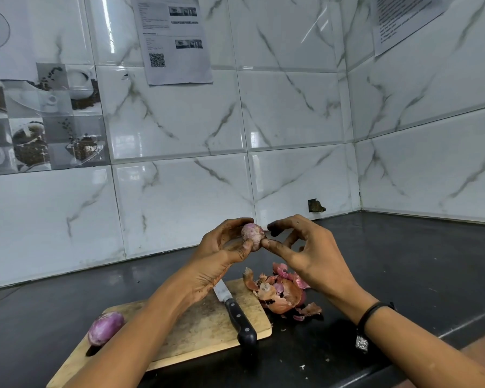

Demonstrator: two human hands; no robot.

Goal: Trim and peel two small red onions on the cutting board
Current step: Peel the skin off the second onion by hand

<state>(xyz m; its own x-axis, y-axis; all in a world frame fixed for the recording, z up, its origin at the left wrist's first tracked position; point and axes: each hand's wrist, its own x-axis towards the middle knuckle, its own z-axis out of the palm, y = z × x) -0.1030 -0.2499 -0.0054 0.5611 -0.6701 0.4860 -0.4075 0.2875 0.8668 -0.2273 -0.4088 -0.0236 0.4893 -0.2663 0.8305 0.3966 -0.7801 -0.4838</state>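
Here, the step in hand looks like peeling. The left hand (221,247) grasps a small onion (252,233) in curled fingertips and thumb, raised above the counter (403,261) at about 12 o'clock from the board (207,326). The right hand (311,253) meets it from 3 o'clock: thumb tip on the bulb, index finger hooked over its end, apparently pinching at skin, the other fingers loosely bent and free.

A second onion (105,327), purple and seemingly already bare, lies at the board's 9 o'clock edge, beside the left forearm. The knife (237,315) rests on the board, blade towards 11 o'clock and handle reaching the near edge. A heap of skins (280,295) sits at the board's 2 o'clock corner.

The risks seem plain:
- The bulb is small and held only by fingertips, so a hard tug could pop it loose onto the counter.
- Digging too deep would tear good flesh.
- A forearm shift could nudge the second onion off the edge.
- A careless reach could meet the blade.
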